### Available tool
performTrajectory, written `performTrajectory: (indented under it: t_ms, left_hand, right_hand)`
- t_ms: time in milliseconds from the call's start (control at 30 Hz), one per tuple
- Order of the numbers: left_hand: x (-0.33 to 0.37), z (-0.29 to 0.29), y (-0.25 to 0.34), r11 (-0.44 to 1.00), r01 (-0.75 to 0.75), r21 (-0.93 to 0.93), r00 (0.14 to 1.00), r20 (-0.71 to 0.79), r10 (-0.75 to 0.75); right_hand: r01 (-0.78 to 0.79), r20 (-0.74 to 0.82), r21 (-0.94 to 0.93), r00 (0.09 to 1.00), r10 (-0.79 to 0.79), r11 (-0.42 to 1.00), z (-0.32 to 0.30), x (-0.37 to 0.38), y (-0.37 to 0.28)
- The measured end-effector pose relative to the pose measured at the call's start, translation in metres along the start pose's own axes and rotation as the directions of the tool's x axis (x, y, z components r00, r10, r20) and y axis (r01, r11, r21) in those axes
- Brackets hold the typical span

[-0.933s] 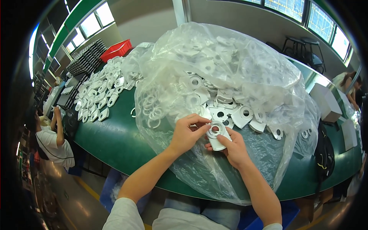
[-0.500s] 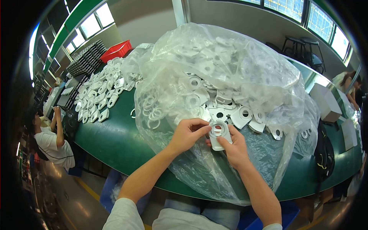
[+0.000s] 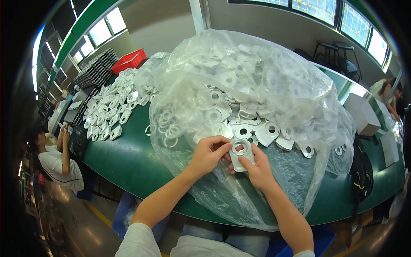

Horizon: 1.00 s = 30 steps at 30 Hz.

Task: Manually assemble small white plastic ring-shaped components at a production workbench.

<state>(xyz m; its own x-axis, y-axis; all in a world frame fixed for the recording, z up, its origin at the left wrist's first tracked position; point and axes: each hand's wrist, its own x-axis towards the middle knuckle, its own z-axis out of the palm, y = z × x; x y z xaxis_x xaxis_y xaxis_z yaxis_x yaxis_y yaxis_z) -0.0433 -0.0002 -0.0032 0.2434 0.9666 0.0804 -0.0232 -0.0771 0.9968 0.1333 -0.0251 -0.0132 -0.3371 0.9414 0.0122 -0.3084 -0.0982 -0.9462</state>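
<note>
A white plastic housing plate, tab-shaped with a round opening at its far end, is held up over the near side of a clear plastic bag. My right hand grips its right side, thumb lying on the front face. At the upper left rim of the opening, my left hand pinches with thumb and forefinger. A pale ring sits around the opening; whether it is a separate piece I cannot tell. Just beyond my hands, several similar white plates lie in the mouth of the bag.
The big clear bag heaped with white parts covers the table's middle. Loose rings show through its left side. More plates are piled on the green table, near a red bin. White boxes stand right. A co-worker is at left.
The plate and both hands have shifted slightly left and nearer to me, and the plate's tilt has changed a little. At left, the co-worker's raised hands have moved slightly.
</note>
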Motion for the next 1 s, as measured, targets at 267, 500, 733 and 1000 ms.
performTrajectory:
  t_ms: [267, 500, 733, 1000]
  left_hand:
    - [0.0016, -0.0008, -0.0010, 0.996, 0.048, -0.075, 0.996, 0.073, -0.042]
    - [0.0014, 0.0005, -0.0021, 0.997, 0.039, -0.069, 0.997, 0.072, -0.034]
    - [-0.0020, 0.0043, 0.0073, 0.998, 0.034, -0.057, 0.997, 0.072, -0.030]
    - [-0.0005, 0.0022, 0.0033, 0.961, -0.220, 0.169, 0.975, 0.059, 0.213]
  right_hand:
    - [-0.010, 0.047, 0.035, 0.999, 0.008, 0.999, -0.0005, -0.0005, -0.0082]
    - [-0.096, 0.058, 0.197, 0.995, 0.086, 0.976, -0.0023, 0.0005, -0.0085]
    - [-0.035, 0.029, 0.034, 0.999, 0.034, 0.999, -0.0028, -0.0004, -0.0059]
    - [0.091, -0.092, -0.317, 0.988, -0.126, 0.944, -0.0011, -0.0030, -0.0037]
